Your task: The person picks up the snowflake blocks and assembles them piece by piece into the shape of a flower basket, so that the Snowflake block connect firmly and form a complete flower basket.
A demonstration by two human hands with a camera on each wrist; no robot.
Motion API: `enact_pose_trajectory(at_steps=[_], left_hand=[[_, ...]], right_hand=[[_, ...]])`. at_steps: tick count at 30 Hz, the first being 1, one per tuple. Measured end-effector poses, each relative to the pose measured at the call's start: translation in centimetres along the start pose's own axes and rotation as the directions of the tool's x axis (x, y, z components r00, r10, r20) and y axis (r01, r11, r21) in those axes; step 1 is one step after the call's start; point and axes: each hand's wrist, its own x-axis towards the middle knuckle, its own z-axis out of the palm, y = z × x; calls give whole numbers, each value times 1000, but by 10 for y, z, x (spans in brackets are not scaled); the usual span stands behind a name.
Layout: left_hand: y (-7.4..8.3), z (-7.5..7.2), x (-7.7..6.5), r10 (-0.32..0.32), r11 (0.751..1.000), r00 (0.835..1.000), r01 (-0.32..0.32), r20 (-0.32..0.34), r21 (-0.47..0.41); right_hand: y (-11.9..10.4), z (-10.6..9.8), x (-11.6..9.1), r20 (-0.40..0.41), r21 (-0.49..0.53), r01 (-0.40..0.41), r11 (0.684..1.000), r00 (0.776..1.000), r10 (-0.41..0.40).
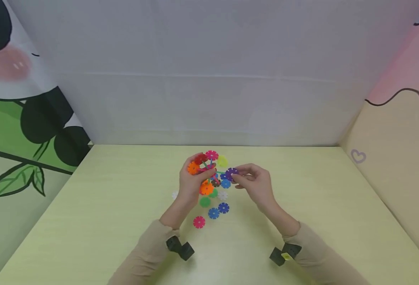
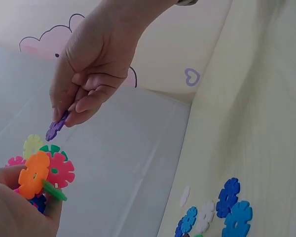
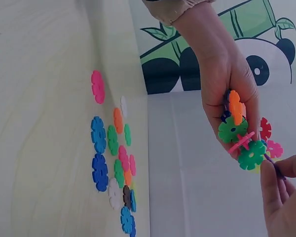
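Note:
My left hand [image 1: 189, 185] grips a cluster of joined plastic snowflake discs [image 2: 34, 174], raised above the table. Orange, pink, red, green, yellow and dark blue pieces show in it, and the fingers hide part of it. Between thumb and fingertips my right hand [image 1: 258, 185] pinches a purple snowflake disc [image 1: 232, 174], held at the cluster's right side. In the left wrist view a small gap separates this purple disc [image 2: 56, 127] from the cluster. From the right wrist view, a green disc [image 3: 251, 155] of the cluster faces the right fingertips, and the purple disc is mostly hidden.
Loose snowflake discs lie on the pale table [image 1: 124, 206] under and in front of the hands, among them a pink disc [image 1: 199, 222], a light blue disc [image 1: 214, 213] and a dark blue disc [image 3: 100, 172]. A grey-white panel [image 1: 209, 107] stands behind the table, with printed side walls.

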Motion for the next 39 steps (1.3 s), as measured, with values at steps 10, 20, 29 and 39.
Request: enact_pose_trajectory(at_steps=[10, 20, 29, 39], left_hand=[[-3, 4, -5, 153, 983, 988, -151, -13, 107], [-7, 7, -8, 211, 971, 978, -210, 2, 117], [-11, 8, -13, 238, 967, 970, -241, 41, 87], [-7, -12, -1, 314, 804, 846, -478, 430, 353]], right_hand=[[6, 13, 2, -84, 1, 14, 1000, 996, -14], [10, 19, -1, -152, 94, 26, 995, 988, -11], [13, 19, -3, -145, 110, 2, 994, 989, 14], [18, 4, 4, -68, -13, -27, 1000, 997, 26]])
